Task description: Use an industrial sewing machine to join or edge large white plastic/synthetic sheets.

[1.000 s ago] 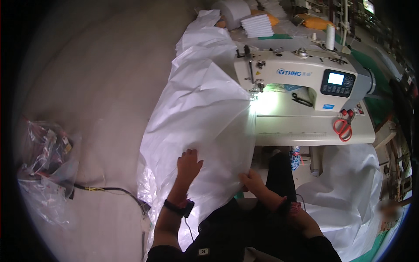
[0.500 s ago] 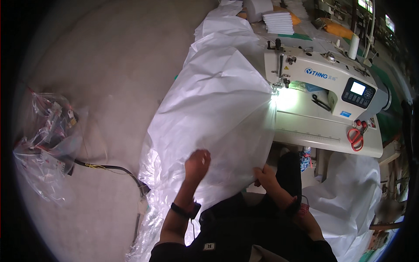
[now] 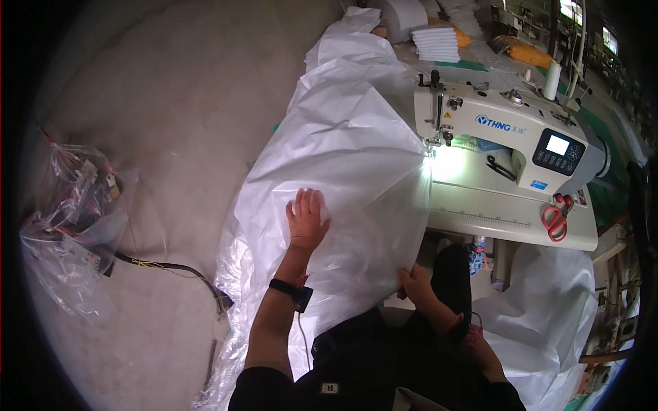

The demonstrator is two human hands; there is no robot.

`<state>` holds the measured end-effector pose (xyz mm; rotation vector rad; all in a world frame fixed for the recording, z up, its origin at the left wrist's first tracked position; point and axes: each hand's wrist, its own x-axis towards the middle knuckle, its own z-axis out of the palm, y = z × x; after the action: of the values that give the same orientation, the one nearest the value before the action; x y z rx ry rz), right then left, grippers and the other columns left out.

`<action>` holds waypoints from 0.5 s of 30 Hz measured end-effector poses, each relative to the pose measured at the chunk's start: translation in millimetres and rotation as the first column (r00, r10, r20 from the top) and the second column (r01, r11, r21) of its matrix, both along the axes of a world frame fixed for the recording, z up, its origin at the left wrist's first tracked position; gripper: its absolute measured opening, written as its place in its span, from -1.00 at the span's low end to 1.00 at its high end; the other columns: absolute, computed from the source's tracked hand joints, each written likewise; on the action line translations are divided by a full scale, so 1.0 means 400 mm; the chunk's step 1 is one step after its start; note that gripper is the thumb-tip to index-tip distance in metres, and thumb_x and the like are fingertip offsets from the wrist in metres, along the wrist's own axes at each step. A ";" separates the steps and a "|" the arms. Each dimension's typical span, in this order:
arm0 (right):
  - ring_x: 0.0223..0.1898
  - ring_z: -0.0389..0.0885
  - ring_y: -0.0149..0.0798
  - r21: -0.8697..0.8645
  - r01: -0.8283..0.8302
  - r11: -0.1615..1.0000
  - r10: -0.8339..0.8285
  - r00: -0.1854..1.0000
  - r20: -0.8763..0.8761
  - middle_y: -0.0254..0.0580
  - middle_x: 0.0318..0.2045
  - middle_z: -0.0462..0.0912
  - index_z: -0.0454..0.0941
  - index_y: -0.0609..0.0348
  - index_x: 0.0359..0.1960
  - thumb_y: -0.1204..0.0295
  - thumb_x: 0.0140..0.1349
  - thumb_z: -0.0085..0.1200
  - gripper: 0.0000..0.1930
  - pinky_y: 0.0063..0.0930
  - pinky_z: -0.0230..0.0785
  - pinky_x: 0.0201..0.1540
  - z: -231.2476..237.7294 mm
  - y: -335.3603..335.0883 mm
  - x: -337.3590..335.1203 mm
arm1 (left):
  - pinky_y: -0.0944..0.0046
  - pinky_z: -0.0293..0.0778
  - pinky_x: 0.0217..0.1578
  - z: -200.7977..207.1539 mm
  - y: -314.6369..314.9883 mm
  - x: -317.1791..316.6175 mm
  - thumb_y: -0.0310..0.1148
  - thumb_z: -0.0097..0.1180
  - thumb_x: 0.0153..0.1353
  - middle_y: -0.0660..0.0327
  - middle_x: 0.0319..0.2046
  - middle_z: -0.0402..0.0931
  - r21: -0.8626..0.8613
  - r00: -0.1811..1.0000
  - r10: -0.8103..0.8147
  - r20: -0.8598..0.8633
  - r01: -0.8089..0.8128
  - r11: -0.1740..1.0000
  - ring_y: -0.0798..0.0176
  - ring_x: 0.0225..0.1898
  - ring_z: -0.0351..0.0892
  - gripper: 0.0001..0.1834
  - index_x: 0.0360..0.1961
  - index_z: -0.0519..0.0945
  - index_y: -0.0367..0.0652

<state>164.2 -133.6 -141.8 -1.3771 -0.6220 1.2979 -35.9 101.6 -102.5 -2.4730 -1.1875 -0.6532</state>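
Observation:
A large white plastic sheet (image 3: pixel 343 171) spreads from the far end of the table down over my lap. Its right edge runs up to the needle area of a white sewing machine (image 3: pixel 493 120), where a lamp glows. My left hand (image 3: pixel 306 219) lies on the sheet with its fingers stretched out, palm down. Lower and to the right, my right hand (image 3: pixel 417 286) pinches the sheet's right edge between thumb and fingers. The machine's foot hides where the sheet passes under it.
Red-handled scissors (image 3: pixel 555 220) and black thread snips (image 3: pixel 501 168) lie on the machine table (image 3: pixel 473 205). Behind stand a folded white stack (image 3: pixel 436 45) and a thread cone (image 3: pixel 552 81). Clear plastic bags (image 3: pixel 72 226) and a black cable (image 3: pixel 171 264) are on the floor at left.
My left hand has moved forward over the sheet and gone from curled to flat with fingers stretched out. The right hand stays at the sheet's edge.

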 end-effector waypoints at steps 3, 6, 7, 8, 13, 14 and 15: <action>-0.73 0.42 -0.41 -0.011 0.001 1.000 -0.001 1.000 -0.004 -0.21 -0.59 0.49 0.41 0.33 -0.19 0.39 0.24 -0.12 -0.77 -0.54 0.29 -0.69 -0.002 0.005 -0.002 | -0.11 0.16 0.10 -0.005 0.013 -0.037 -0.39 0.07 -0.01 0.08 0.20 0.16 0.097 0.983 -0.021 -0.181 0.039 0.995 0.00 0.19 0.17 -0.34 0.19 0.22 -0.08; -0.71 0.43 -0.41 -0.011 0.003 1.000 -0.003 1.000 -0.002 -0.21 -0.58 0.49 0.42 0.32 -0.20 0.38 0.24 -0.11 -0.76 -0.54 0.30 -0.68 -0.013 0.008 -0.001 | 0.01 0.29 0.03 0.021 0.088 -0.107 -0.53 -0.03 -0.01 0.08 0.14 0.24 -0.040 1.000 0.004 -0.007 -0.004 0.999 -0.01 0.08 0.31 -0.42 0.13 0.32 -0.12; -0.69 0.43 -0.41 -0.042 0.006 0.999 -0.006 1.000 -0.005 -0.22 -0.57 0.49 0.43 0.32 -0.21 0.36 0.24 -0.11 -0.76 -0.54 0.31 -0.66 -0.021 0.007 -0.001 | 0.13 0.38 -0.06 0.038 0.112 -0.135 -0.61 -0.09 -0.04 0.06 0.01 0.39 -0.043 1.000 0.026 0.012 -0.025 0.999 -0.02 -0.07 0.44 -0.48 0.04 0.42 -0.16; -0.69 0.43 -0.41 -0.011 0.003 1.000 -0.003 1.000 0.001 -0.22 -0.57 0.49 0.43 0.32 -0.21 0.36 0.24 -0.11 -0.76 -0.54 0.31 -0.66 -0.029 0.007 -0.001 | 0.14 0.41 -0.09 0.069 0.139 -0.161 -0.60 -0.09 0.03 0.02 -0.06 0.45 -0.020 0.999 -0.042 0.013 0.042 0.999 -0.03 -0.11 0.47 -0.58 -0.02 0.46 -0.19; -0.47 0.48 -0.40 0.030 0.019 0.999 -0.021 0.996 0.090 -0.23 -0.50 0.53 0.47 0.33 -0.24 0.30 0.23 -0.09 -0.71 -0.46 0.36 -0.43 -0.080 0.018 -0.006 | 0.15 0.49 -0.29 0.359 0.102 -0.137 -0.61 -0.05 0.02 -0.01 -0.42 0.55 -0.009 0.932 -0.337 0.132 0.341 0.940 -0.06 -0.37 0.54 -0.77 -0.29 0.58 -0.23; -0.47 0.48 -0.40 0.060 0.072 0.996 -0.078 0.992 0.096 -0.23 -0.50 0.53 0.47 0.33 -0.24 0.30 0.23 -0.09 -0.71 -0.46 0.36 -0.43 -0.087 0.021 -0.007 | 0.23 0.48 -0.29 0.430 0.047 -0.114 -0.60 -0.01 0.03 0.00 -0.43 0.56 -0.142 0.946 -0.237 0.222 0.272 0.952 -0.03 -0.39 0.54 -0.81 -0.31 0.57 -0.24; -0.46 0.47 -0.40 0.044 0.024 0.999 -0.028 0.995 0.096 -0.25 -0.48 0.53 0.47 0.34 -0.23 0.31 0.23 -0.10 -0.71 -0.46 0.34 -0.40 -0.090 0.025 -0.009 | 0.31 0.48 -0.29 0.497 -0.020 -0.094 -0.59 0.02 0.04 0.01 -0.44 0.56 -0.280 0.938 -0.190 0.290 0.273 0.920 0.00 -0.40 0.54 -0.85 -0.32 0.56 -0.26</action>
<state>160.5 -123.5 -177.8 -1.4146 -0.6914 1.1964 -73.3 93.7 96.2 -2.9044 -1.1724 -0.9392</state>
